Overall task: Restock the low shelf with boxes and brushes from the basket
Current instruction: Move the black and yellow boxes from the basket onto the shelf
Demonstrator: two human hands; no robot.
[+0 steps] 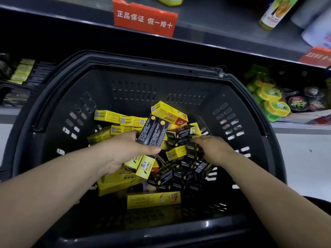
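Observation:
A black plastic basket (53, 108) fills the middle of the view and holds a heap of several yellow boxes (114, 116) and small black boxes (179, 176). My left hand (123, 151) grips two narrow black boxes (154, 131) side by side, raised above the heap. My right hand (213, 149) reaches palm down into the pile, its fingers on a small black box (180, 133); whether it grips the box is hidden. The low shelf (23, 74) lies behind the basket at left, with yellow and black boxes lined up. No brush is visible.
An upper shelf edge (215, 42) with a red label (145, 18) runs above the basket. Green and yellow round tins (268, 97) and dark jars (299, 102) stand on the low shelf at right. Bottles (275, 13) stand on the upper shelf. White floor lies at right.

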